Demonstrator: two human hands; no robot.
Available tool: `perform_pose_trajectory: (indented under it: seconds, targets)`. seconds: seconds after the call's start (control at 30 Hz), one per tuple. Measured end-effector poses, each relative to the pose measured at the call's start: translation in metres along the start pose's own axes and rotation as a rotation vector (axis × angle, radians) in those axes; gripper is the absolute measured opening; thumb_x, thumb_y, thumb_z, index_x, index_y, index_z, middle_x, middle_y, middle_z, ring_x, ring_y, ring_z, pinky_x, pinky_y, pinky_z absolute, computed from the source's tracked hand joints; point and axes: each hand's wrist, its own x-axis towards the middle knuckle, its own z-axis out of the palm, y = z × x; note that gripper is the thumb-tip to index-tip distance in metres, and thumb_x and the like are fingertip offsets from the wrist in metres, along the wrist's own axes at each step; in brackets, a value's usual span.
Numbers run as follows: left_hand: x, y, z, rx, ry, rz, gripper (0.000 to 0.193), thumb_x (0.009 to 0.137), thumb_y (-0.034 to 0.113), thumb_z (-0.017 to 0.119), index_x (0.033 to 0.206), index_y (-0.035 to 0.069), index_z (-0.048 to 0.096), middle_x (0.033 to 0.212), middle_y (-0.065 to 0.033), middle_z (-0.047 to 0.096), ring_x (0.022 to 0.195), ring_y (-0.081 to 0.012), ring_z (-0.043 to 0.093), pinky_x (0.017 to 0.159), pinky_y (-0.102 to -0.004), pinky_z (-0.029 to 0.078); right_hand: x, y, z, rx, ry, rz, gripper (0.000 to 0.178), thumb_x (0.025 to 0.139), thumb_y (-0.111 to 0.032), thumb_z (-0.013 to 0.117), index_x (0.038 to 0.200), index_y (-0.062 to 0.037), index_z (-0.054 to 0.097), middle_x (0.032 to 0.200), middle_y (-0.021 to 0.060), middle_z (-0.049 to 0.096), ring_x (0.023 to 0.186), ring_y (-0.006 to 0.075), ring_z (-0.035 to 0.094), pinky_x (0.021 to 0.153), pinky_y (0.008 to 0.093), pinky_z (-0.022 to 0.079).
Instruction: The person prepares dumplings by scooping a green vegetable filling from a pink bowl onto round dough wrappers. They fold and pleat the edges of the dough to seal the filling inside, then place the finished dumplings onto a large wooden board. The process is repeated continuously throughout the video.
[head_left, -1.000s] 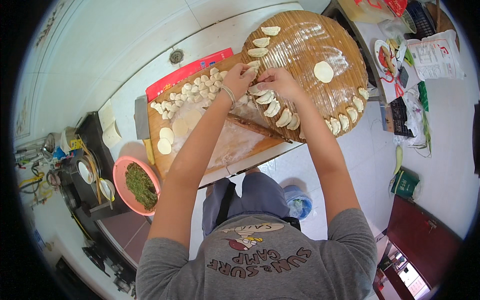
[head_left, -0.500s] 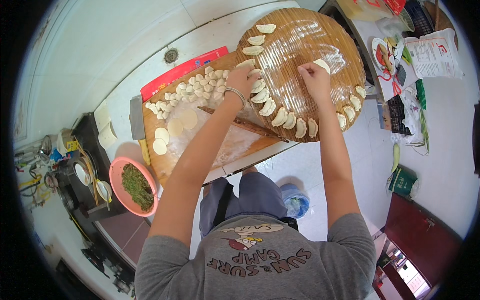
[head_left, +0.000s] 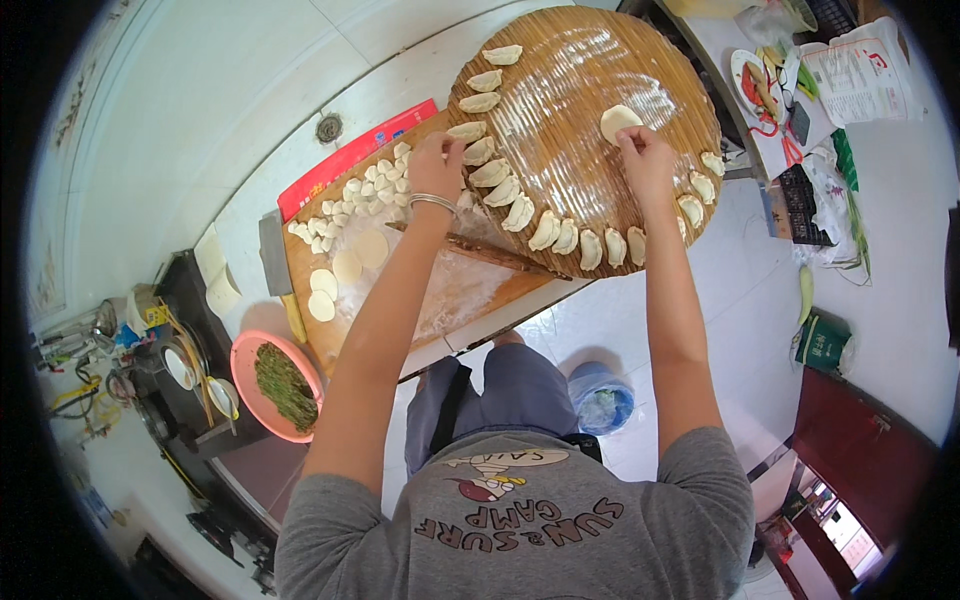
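Note:
My right hand is over the round slatted tray, its thumb and fingers pinched on the edge of a flat round dumpling wrapper. Curled fingers on my left hand hover by the tray's left rim, close to the folded dumplings; whether anything is in them is hidden. Dumplings line the tray's left and lower rim in a curve. Small dough pieces lie on the floury wooden board by my left hand, with several flat wrappers below them.
A tapered wooden rolling pin rests across the board and the tray's edge. A cleaver lies at the board's left side. Lower left stands a pink bowl of green filling. A blue bin stands on the floor.
My left hand has drawn back leftward from the dumpling row toward the dough pieces. The wrapper in my right hand now shows its full round face. The whole view has shifted slightly.

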Motion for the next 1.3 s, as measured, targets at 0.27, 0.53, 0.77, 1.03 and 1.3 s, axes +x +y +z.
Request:
perform_pose_trajectory:
  seconds: [0.27,0.53,0.77,1.03,1.3]
  targets:
    - [0.001,0.056,0.022,-0.119,-0.098,0.116,0.019,0.085,0.02,0.061,0.09,0.002,0.059,0.087,-0.0149,0.06,0.078,-0.0308,0.06,0.071,-0.0388,0.048,0.025,0.023,0.0,-0.431,0.19,-0.162,0.024,0.079,-0.017,0.063,0.101,-0.0065,0.067,0.096,0.0171,0.061,0.089,0.0346,0.057,0.079,0.0437,0.046]
    - [-0.001,0.094,0.064,-0.132,-0.299,0.156,0.02,0.086,0.02,0.06,0.098,0.004,0.057,0.097,-0.0154,0.059,0.085,-0.0335,0.058,0.076,-0.0408,0.048,0.031,0.012,0.005,-0.43,0.078,-0.023,0.031,0.069,-0.013,0.069,0.099,-0.0079,0.068,0.099,0.0169,0.063,0.091,0.0354,0.059,0.082,0.0423,0.048]
    - [-0.011,0.093,0.06,-0.183,-0.337,0.125,0.018,0.085,0.016,0.061,0.097,0.002,0.057,0.092,-0.0141,0.059,0.082,-0.028,0.059,0.075,-0.0362,0.048,0.033,0.011,0.004,-0.163,0.054,0.084,0.027,0.069,-0.014,0.073,0.093,-0.0037,0.067,0.076,0.018,0.065,0.071,0.0337,0.063,0.067,0.0403,0.049]
    - [-0.046,0.068,0.013,-0.874,-0.399,-0.181,0.031,0.087,0.011,0.062,0.114,0.0,0.052,0.108,-0.0057,0.059,0.094,-0.0139,0.057,0.083,-0.0271,0.047,-0.045,-0.072,-0.017,0.187,-0.184,0.004,0.015,0.077,-0.005,0.068,0.088,-0.0021,0.058,0.07,0.0055,0.06,0.066,0.0105,0.056,0.057,0.0275,0.044]
    - [-0.136,0.009,-0.086,-1.952,-0.863,-0.721,0.042,0.097,0.031,0.046,0.127,0.002,0.042,0.126,-0.0138,0.051,0.118,-0.0258,0.051,0.104,-0.0419,0.039,-0.175,-0.152,0.027,0.637,-0.732,0.086,0.019,0.08,-0.005,0.067,0.091,-0.0044,0.051,0.074,0.0006,0.055,0.067,0.007,0.053,0.056,0.024,0.042]
